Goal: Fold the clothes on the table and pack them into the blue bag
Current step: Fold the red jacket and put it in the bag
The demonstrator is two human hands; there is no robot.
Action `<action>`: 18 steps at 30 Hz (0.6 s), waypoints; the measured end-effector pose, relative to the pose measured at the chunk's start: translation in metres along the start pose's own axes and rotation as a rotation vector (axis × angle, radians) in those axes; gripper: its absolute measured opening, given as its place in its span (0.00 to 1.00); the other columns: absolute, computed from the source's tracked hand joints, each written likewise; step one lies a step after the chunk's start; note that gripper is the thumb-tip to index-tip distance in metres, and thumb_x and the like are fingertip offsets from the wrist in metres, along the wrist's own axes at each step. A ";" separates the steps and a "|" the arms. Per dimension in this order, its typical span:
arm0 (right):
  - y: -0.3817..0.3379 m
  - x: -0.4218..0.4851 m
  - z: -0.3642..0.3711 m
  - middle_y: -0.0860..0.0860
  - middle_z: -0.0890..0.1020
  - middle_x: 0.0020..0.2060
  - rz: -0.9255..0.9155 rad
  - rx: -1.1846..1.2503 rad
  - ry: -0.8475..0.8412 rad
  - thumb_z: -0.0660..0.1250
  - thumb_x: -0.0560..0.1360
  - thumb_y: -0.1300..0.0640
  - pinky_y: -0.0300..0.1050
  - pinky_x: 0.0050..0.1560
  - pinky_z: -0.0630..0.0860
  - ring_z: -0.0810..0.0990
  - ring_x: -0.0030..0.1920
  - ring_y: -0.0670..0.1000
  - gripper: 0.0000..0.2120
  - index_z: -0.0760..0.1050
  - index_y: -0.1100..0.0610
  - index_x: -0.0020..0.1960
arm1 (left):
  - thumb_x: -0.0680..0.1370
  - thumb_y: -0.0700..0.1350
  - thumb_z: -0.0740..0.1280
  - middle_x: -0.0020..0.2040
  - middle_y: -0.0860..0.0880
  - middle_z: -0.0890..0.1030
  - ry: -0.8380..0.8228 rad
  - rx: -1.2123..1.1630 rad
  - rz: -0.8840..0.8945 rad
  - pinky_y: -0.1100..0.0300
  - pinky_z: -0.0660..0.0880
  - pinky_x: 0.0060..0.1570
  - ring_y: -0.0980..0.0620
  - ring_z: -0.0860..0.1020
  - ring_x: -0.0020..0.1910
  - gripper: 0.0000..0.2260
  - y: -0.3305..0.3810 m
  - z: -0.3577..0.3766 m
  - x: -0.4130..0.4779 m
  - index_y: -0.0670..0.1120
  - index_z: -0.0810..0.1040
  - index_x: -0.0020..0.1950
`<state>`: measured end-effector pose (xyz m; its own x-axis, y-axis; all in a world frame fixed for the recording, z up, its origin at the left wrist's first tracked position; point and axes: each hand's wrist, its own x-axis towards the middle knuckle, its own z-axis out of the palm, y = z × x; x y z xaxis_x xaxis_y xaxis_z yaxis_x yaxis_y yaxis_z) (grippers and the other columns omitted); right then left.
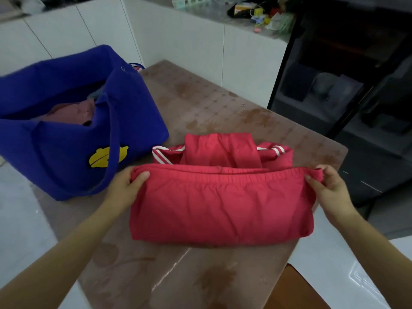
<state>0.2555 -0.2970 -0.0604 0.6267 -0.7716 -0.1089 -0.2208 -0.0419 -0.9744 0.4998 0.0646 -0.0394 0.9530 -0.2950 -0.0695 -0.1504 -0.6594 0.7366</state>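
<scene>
blue bag (66, 139) – pink clothes (71, 113) inside

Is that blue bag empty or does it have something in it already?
Not empty. The blue bag stands open, with pink cloth visible inside.

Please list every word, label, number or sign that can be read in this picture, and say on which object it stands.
None can be read.
The blue bag carries only a yellow patch, a shape without letters.
Packages on the far counter are too small and blurred to read.
The red garment has white stripes only.
</scene>
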 end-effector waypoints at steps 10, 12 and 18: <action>-0.015 0.118 0.054 0.51 0.78 0.42 -0.123 -0.224 0.192 0.64 0.76 0.62 0.49 0.55 0.73 0.77 0.46 0.50 0.05 0.71 0.54 0.49 | 0.81 0.50 0.59 0.52 0.39 0.80 0.218 0.088 0.072 0.50 0.71 0.51 0.40 0.77 0.51 0.16 0.013 0.046 0.116 0.38 0.76 0.55; -0.012 0.139 0.060 0.53 0.80 0.46 -0.126 -0.326 0.188 0.64 0.76 0.59 0.50 0.56 0.73 0.79 0.50 0.54 0.04 0.73 0.52 0.49 | 0.81 0.52 0.56 0.52 0.38 0.79 0.171 0.195 0.009 0.51 0.70 0.48 0.39 0.77 0.50 0.19 0.010 0.053 0.133 0.37 0.75 0.55; 0.002 0.159 0.081 0.62 0.75 0.61 0.112 -0.812 0.068 0.60 0.77 0.49 0.59 0.65 0.67 0.73 0.61 0.63 0.20 0.66 0.59 0.65 | 0.80 0.51 0.58 0.66 0.37 0.70 0.143 0.370 -0.021 0.43 0.67 0.62 0.37 0.69 0.64 0.22 0.021 0.084 0.128 0.39 0.65 0.69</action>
<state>0.4150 -0.3687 -0.0953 0.5282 -0.8339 -0.1597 -0.7674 -0.3883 -0.5102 0.5966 -0.0455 -0.0896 0.9799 -0.1968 0.0316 -0.1904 -0.8767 0.4418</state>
